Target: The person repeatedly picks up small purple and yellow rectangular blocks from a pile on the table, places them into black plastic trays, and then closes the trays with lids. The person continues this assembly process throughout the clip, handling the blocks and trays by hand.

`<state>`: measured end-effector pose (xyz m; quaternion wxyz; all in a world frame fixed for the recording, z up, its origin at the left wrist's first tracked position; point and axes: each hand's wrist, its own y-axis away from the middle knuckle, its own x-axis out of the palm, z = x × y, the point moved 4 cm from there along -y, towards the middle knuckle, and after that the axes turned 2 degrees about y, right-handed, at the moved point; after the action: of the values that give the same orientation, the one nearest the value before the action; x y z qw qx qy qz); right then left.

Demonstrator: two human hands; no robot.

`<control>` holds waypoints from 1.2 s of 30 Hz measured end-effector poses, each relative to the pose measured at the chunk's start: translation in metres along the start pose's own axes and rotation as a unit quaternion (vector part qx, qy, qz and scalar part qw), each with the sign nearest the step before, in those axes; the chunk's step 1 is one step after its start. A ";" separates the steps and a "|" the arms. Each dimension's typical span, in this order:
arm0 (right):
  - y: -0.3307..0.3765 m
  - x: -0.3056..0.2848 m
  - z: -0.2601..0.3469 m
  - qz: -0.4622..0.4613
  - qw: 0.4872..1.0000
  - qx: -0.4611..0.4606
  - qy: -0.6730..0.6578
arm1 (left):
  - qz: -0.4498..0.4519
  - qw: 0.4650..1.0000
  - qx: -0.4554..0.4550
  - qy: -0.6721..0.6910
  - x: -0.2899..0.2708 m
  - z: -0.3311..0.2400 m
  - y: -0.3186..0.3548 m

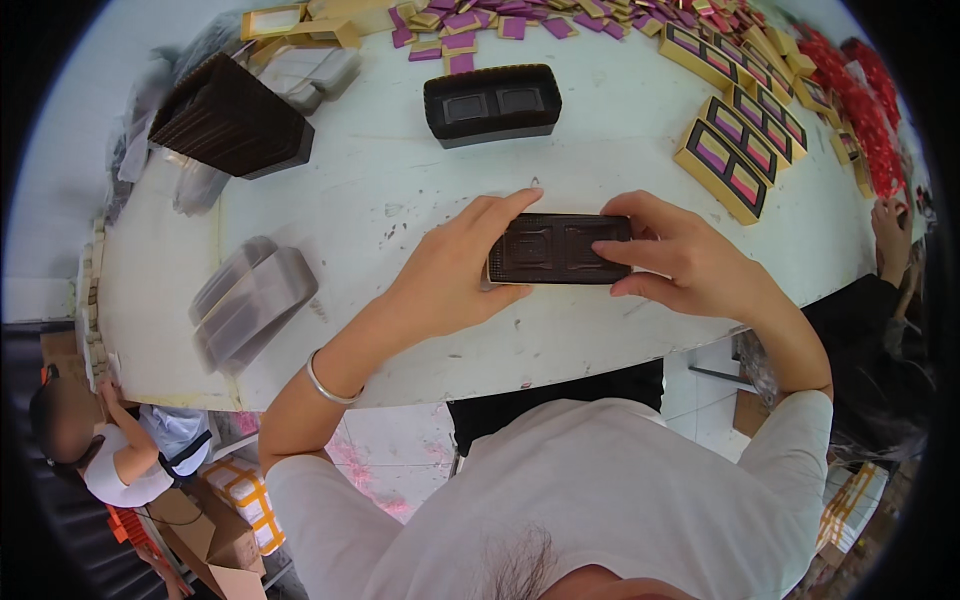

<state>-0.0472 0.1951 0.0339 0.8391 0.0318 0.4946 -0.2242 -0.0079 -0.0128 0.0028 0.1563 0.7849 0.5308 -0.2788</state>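
Note:
Both my hands are closed around a dark brown plastic tray with two square recesses, low over the white table. My left hand grips its left end, thumb at the near edge and fingers at the far edge. At its right end, my right hand holds the edges, with one finger lying on the top face. A pale strip shows along the tray's left edge; what lies beneath it is hidden. Beyond my hands stands a deeper black tray, also with two recesses inside.
A leaning stack of dark trays stands far left, with clear plastic lids nearer. Gold boxes with purple windowed tops line the far right, and small purple-and-gold packets are heaped behind. Another person's hand is at the right edge.

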 end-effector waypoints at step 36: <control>-0.067 -0.060 -0.113 -0.158 0.953 0.258 0.004 | -0.083 0.981 0.103 -0.139 0.005 0.012 0.001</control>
<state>-0.1909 0.1869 0.0384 0.7543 0.1694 0.4224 -0.4732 -0.0093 -0.0163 -0.0100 0.1231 0.7034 0.5355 -0.4509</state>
